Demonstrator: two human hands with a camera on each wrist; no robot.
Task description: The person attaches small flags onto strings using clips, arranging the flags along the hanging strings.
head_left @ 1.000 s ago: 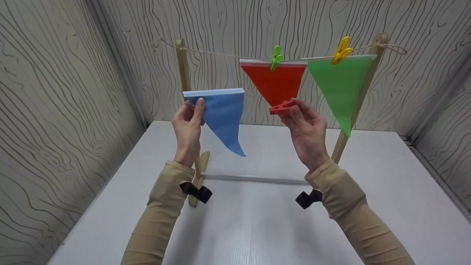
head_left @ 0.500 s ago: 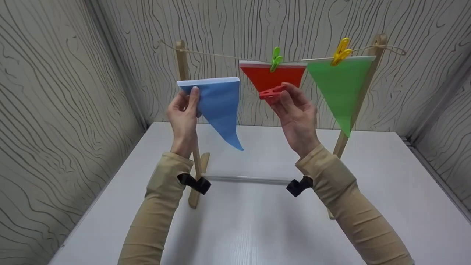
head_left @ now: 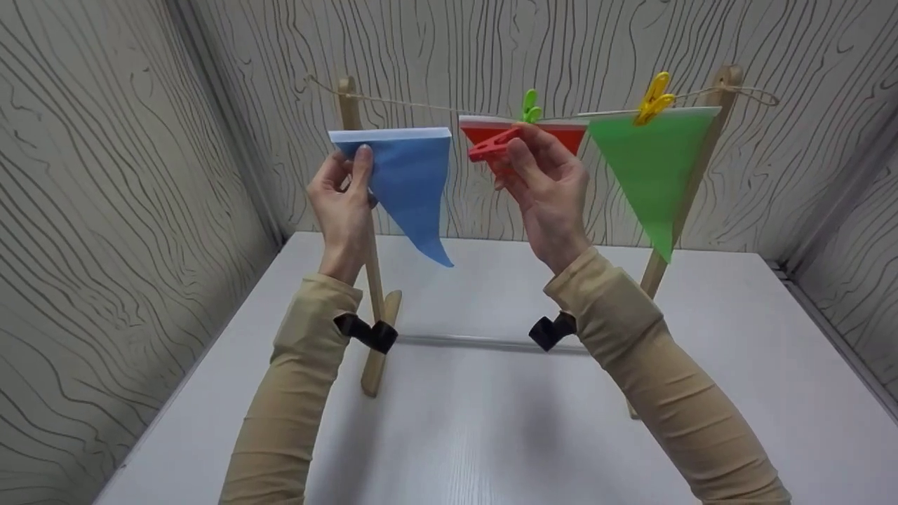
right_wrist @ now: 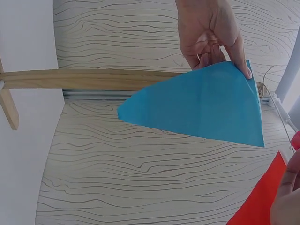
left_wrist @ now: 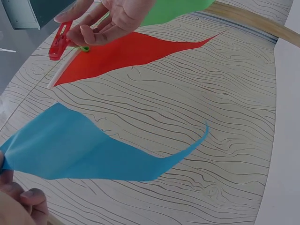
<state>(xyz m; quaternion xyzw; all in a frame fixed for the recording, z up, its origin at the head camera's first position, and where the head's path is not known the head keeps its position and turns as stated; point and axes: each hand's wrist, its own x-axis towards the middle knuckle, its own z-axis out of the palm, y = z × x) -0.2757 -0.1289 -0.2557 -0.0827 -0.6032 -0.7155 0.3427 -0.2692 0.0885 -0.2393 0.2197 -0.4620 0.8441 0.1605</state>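
My left hand [head_left: 340, 200] pinches a blue triangular pennant [head_left: 410, 179] near its upper left corner, thumb in front. The pennant's white top edge lies just below the string [head_left: 414, 104] in the head view, and its tip curls to the right. Between the thumb and fingers of my right hand [head_left: 551, 189] is a red clothespin [head_left: 493, 145], pointing left. Behind that hand hangs a red pennant [head_left: 480, 131], partly covered, fixed to the string by a green clothespin [head_left: 530, 106]. In the right wrist view the blue pennant [right_wrist: 201, 105] shows its full face.
A green pennant [head_left: 649, 165] hangs at the right from a yellow clothespin [head_left: 654, 100]. Two wooden posts, the left post [head_left: 349, 112] and the right post [head_left: 726, 91], hold the string. A clear rod [head_left: 463, 341] runs low between them over the white table [head_left: 449, 421].
Both hands have risen toward the string, the left drifting slightly left with the blue pennant. My right hand has moved left with the red clothespin, now in front of the red pennant's upper part.
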